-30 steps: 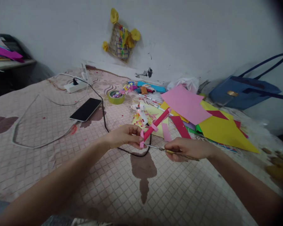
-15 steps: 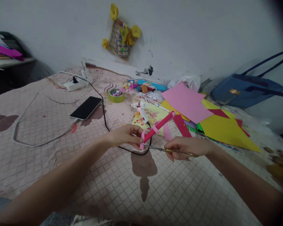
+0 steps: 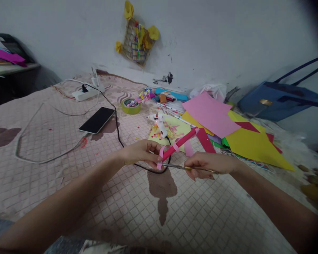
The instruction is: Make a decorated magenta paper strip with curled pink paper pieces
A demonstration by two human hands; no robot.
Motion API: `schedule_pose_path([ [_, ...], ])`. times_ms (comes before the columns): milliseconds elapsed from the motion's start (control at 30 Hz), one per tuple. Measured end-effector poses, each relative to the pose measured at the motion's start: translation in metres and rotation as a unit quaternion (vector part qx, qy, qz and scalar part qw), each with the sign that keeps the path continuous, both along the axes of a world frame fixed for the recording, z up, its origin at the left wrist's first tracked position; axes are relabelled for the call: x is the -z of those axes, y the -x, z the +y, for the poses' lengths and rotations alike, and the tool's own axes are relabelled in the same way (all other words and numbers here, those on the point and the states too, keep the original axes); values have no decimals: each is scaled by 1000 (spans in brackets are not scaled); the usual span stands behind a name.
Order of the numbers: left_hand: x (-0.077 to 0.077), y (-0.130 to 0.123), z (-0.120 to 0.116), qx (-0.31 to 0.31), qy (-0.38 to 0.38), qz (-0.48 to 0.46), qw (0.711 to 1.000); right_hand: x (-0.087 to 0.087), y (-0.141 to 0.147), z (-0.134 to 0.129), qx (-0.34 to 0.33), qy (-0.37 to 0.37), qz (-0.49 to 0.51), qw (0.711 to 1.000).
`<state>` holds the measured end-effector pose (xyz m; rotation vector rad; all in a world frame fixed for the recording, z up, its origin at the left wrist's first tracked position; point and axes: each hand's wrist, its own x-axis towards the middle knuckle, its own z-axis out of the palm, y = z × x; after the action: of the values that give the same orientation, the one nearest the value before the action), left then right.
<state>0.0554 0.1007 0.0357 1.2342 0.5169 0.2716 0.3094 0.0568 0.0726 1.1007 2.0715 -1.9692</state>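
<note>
Between the fingertips of my left hand (image 3: 145, 153) is the near end of a red paper roll (image 3: 184, 140), which slants up to the right. Light pink paper bands (image 3: 176, 147) wrap around the roll at several places. My right hand (image 3: 205, 165) is closed around a pair of scissors (image 3: 189, 168), pointing left. The scissor tips touch or nearly touch the pink strip (image 3: 159, 164) at the roll's near end, beside my left fingers. Whether the blades are apart there is too small to tell.
A white glue gun (image 3: 159, 125) lies on pale yellow paper behind the roll, its black cord looping under my hands. Coloured sheets (image 3: 209, 114) pile up at the right near a blue bag (image 3: 281, 100). A phone (image 3: 97, 120), green tape roll (image 3: 130, 106) and power strip (image 3: 88, 94) lie farther left.
Both hands stay almost in place, with the scissors still at the pink strip. The far end of the red roll has shifted very slightly to the right.
</note>
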Motion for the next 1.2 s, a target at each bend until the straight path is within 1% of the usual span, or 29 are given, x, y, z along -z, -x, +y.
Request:
schedule_pose_path([
  [167, 0, 0, 0, -7, 4, -1, 1000, 0, 1, -2, 13, -10, -12, 1000],
  [367, 2, 0, 1, -27, -1, -3, 1000, 1, 2, -5, 13, -67, -55, 996],
  [567, 5, -2, 1, -59, -3, 11, 998, 2, 5, -6, 6, -105, -67, 992],
  [633, 4, -1, 2, -71, -9, 20, 997, 1, 4, -7, -11, -131, -84, 988],
  [700, 3, 2, 3, -103, -15, 20, 994, 3, -1, -9, -20, -186, -111, 976],
  [767, 0, 5, 6, -160, -21, -1, 987, 7, -14, -11, 4, -266, -150, 952],
  [800, -1, 8, 8, -195, -23, -15, 980, 11, -24, -12, 34, -311, -176, 933],
  [833, -2, 10, 11, -232, -22, -31, 972, 15, -35, -13, 67, -356, -212, 908],
  [900, -4, 15, 18, -302, -10, -62, 951, 26, -60, -13, 159, -436, -306, 831],
  [933, -5, 17, 21, -333, 2, -77, 940, 32, -74, -13, 196, -454, -353, 795],
  [967, -5, 19, 24, -359, 16, -90, 929, 38, -86, -13, 221, -464, -395, 761],
  [1000, -5, 21, 27, -381, 30, -100, 919, 43, -97, -12, 230, -470, -424, 739],
  [1067, -3, 24, 31, -406, 53, -113, 905, 50, -111, -9, 228, -482, -448, 717],
  [1100, -2, 25, 32, -414, 61, -117, 901, 52, -114, -7, 231, -489, -459, 705],
  [1167, 0, 26, 33, -421, 70, -121, 896, 51, -108, -1, 246, -513, -456, 684],
  [1200, 1, 25, 33, -423, 73, -123, 895, 50, -99, 4, 258, -528, -439, 680],
])
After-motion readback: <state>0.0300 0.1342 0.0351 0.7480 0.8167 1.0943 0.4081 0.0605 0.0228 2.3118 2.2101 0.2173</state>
